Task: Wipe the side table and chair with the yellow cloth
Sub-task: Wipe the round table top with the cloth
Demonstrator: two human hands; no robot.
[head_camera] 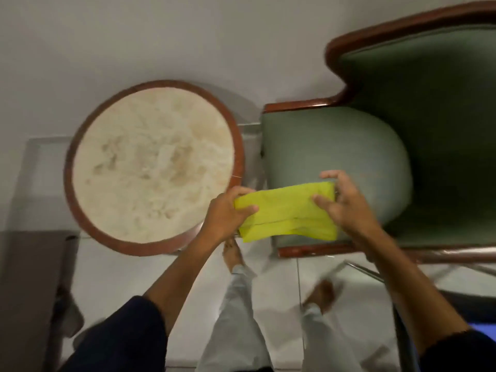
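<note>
I see yellow cloth point(288, 212) folded, held in air between both hands, over front edge of green chair point(335, 157). Left hand point(226, 213) pinches left end; right hand point(346, 202) grips right end. Round table point(154, 167) just left, stained top, untouched.

Counted one yellow cloth point(288, 212), folded, in the middle. Two hands were in view: one left hand point(226, 213) and one right hand point(345, 204). One round side table point(154, 167) stood on the left, one green chair point(375, 162) on the right. Two bare feet showed near the bottom.
</note>
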